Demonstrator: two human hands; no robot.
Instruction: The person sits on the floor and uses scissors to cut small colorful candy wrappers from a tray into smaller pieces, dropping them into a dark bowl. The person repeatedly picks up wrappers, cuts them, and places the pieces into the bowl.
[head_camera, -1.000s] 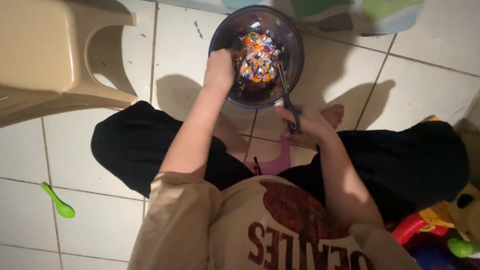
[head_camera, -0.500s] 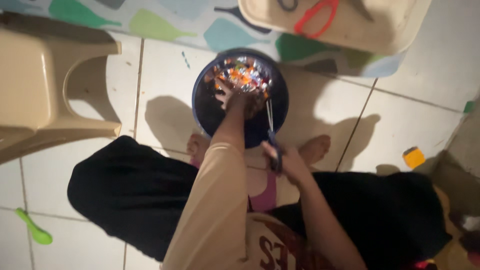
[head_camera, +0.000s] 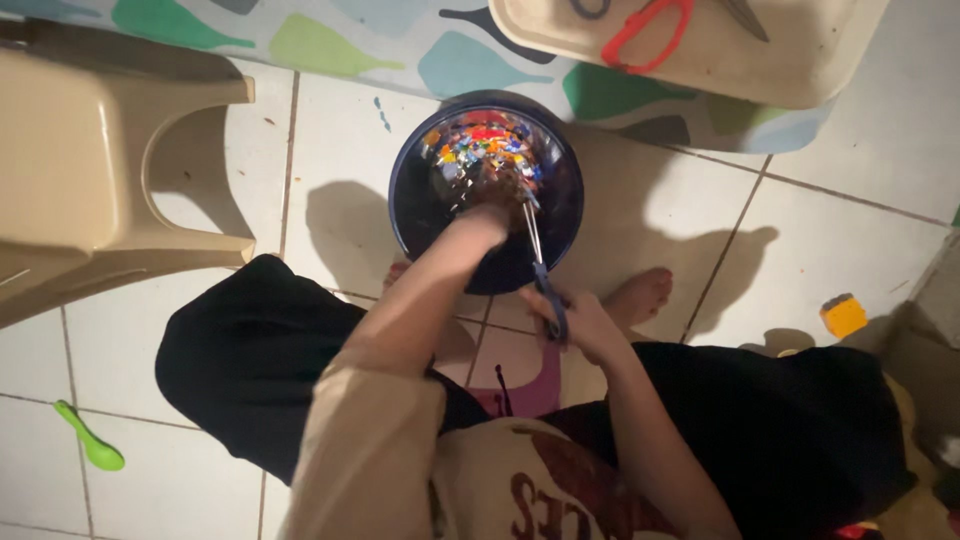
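Observation:
A dark blue bowl (head_camera: 415, 215) stands on the tiled floor between my feet, with several small colourful scraps (head_camera: 480, 145) heaped at its far side. My left hand (head_camera: 478, 226) reaches down into the bowl, fingers hidden among the scraps, so I cannot tell what it grasps. My right hand (head_camera: 580, 325) sits at the bowl's near rim and grips the blue handles of scissors (head_camera: 538, 265), whose blades point into the bowl.
A beige plastic stool (head_camera: 90, 170) stands at the left. A beige tray (head_camera: 800, 60) with red-handled scissors (head_camera: 648, 32) lies at the top on a patterned mat (head_camera: 330, 40). A green spoon (head_camera: 90, 440) and a yellow block (head_camera: 843, 316) lie on the floor.
My left hand drew back from the far scraps toward the bowl's middle. The view shifted slightly; one second ago it was closer and the hand was at the bowl's left rim.

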